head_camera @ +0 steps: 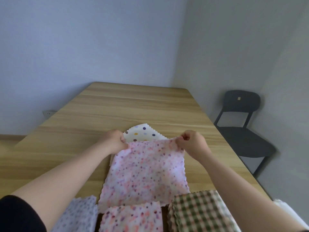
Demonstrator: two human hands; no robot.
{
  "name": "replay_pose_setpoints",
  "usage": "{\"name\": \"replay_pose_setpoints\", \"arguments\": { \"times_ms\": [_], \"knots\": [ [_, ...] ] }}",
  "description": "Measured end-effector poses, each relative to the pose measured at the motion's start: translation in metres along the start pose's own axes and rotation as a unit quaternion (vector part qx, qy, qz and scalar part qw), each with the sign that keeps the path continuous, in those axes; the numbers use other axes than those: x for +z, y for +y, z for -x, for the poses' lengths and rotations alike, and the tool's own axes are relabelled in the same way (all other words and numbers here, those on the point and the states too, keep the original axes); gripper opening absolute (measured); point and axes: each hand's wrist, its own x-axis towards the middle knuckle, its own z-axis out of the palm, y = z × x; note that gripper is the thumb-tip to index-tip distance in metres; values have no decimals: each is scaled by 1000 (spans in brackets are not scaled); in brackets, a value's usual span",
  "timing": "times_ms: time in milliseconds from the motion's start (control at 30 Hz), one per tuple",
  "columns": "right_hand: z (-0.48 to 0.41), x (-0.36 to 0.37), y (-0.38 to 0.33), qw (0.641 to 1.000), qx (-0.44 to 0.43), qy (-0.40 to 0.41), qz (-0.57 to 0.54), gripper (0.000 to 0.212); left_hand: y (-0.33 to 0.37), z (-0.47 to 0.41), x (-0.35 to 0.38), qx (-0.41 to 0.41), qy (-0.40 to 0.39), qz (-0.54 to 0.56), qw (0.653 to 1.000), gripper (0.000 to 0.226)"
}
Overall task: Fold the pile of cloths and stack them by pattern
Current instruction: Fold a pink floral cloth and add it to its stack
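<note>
A pink cloth with small speckles (pixel 145 171) is spread out over the wooden table (pixel 117 108). My left hand (pixel 115 139) pinches its far left corner and my right hand (pixel 192 141) pinches its far right corner. Just behind it lies a white cloth with large coloured dots (pixel 143 133), partly hidden by the pink one. At the near edge sit three folded stacks: pale lilac speckled (pixel 80 213) on the left, pink spotted (pixel 132 218) in the middle, green and brown check (pixel 199 213) on the right.
A dark chair (pixel 242 131) stands to the right of the table by the wall. A wall socket (pixel 49 113) is low on the left wall. Something white (pixel 287 210) shows past the table's near right corner.
</note>
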Motion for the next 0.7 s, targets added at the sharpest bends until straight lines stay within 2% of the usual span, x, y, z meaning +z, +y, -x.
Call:
{"name": "replay_pose_setpoints", "arguments": {
  "times_ms": [100,233,400,500,567,633,700],
  "knots": [
    [22,-26,-15,995,-14,46,-85,15,3,19,-21,26,45,92,994,21],
    [54,-59,-41,984,-39,111,-134,23,22,57,-58,61,104,212,970,17],
    [99,-104,-76,967,-108,167,-161,28,50,113,-107,118,188,278,935,38],
    [131,-131,-94,945,-142,191,-223,35,67,148,-130,137,231,318,909,48],
    [153,-145,-105,934,-157,200,-250,39,79,170,-141,158,229,351,894,53],
    [179,-158,-115,923,-178,197,-277,38,91,193,-150,183,187,401,878,62],
    [201,-166,-122,914,-193,194,-300,35,99,212,-152,200,147,440,863,60]
  ]
}}
